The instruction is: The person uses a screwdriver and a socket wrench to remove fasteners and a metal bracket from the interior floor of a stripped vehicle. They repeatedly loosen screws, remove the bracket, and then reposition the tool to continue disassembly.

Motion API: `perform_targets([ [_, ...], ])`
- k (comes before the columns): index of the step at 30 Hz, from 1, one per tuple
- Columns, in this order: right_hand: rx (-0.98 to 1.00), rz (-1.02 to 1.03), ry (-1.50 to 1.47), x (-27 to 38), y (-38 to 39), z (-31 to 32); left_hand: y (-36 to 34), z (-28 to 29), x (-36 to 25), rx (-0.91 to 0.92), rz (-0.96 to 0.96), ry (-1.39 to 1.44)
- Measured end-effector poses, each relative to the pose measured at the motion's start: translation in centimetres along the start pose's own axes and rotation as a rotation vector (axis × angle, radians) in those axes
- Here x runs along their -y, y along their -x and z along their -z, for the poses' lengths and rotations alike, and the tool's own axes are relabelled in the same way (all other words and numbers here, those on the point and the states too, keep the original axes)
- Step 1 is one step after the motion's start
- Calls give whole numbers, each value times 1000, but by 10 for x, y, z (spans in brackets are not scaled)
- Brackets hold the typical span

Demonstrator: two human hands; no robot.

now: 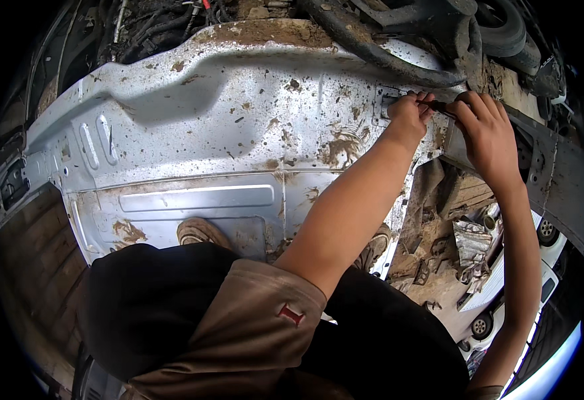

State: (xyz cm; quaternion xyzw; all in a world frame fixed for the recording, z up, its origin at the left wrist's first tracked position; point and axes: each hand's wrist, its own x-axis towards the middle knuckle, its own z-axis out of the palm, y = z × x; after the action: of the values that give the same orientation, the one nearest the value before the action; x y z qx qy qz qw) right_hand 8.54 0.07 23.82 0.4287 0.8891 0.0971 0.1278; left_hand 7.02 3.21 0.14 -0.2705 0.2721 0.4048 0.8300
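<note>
My left hand (410,115) reaches to the upper right of a dirt-spattered silver metal panel (225,113), with fingers closed at a small metal fitting (390,103); what they hold is unclear. Just right of it, my right hand (488,137) grips a dark, slender tool (442,107), whose left end meets the fingers of my left hand. A thick dark hose (372,50) curves above both hands.
My shoes (198,232) stand on the panel. Dirty engine parts (165,27) line the top; tyres (502,30) lie upper right. A dark metal beam (558,173) runs along the right. Through an opening below my hands are debris (472,243) and white vehicles (502,310).
</note>
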Motion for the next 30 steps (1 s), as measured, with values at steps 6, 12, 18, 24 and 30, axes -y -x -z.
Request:
perform_targets([
  [6,386,-581,17,5,2,-3,-4,2,7,-12,-28,126],
  [12,96,-258,6,1,15,-12,-1,-4,15,-1,-2,195],
  [18,-50,-189,-147,2,8,-6,-14,3,3,-101,81,287],
  [24,167,-583,-96,-9,26,-30,-18,7,3,-136,62,240],
  [30,76,-654,-337,11,11,-17,1,-17,1,-306,-78,301],
])
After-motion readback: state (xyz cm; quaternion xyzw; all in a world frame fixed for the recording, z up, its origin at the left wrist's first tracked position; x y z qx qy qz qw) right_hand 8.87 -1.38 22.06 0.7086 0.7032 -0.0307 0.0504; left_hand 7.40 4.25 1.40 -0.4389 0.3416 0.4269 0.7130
